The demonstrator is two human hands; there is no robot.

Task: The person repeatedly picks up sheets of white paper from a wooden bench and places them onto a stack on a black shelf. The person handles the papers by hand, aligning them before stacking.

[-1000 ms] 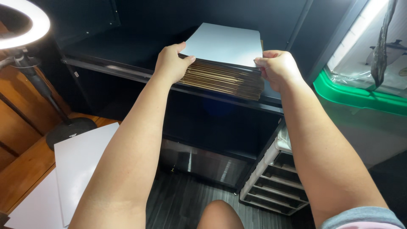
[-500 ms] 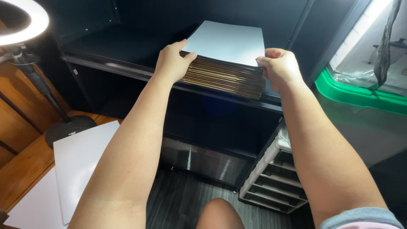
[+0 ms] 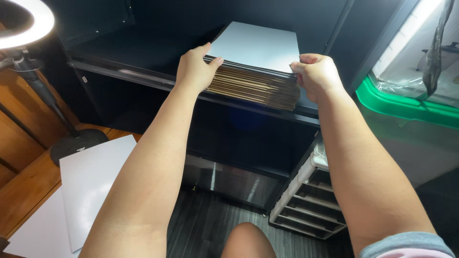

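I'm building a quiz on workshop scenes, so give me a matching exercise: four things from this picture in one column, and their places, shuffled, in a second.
Things:
1. stack of flat boards
2. ring light
3. white sheets
4. green-rimmed bin

Places:
A. upper left corner, on a stand
B. on the dark shelf, between the left hand and the right hand
C. at the far right, beside the shelf unit
D. lower left, lying flat on the wooden surface

Pairs: 1-B, 2-A, 3-D, 4-C
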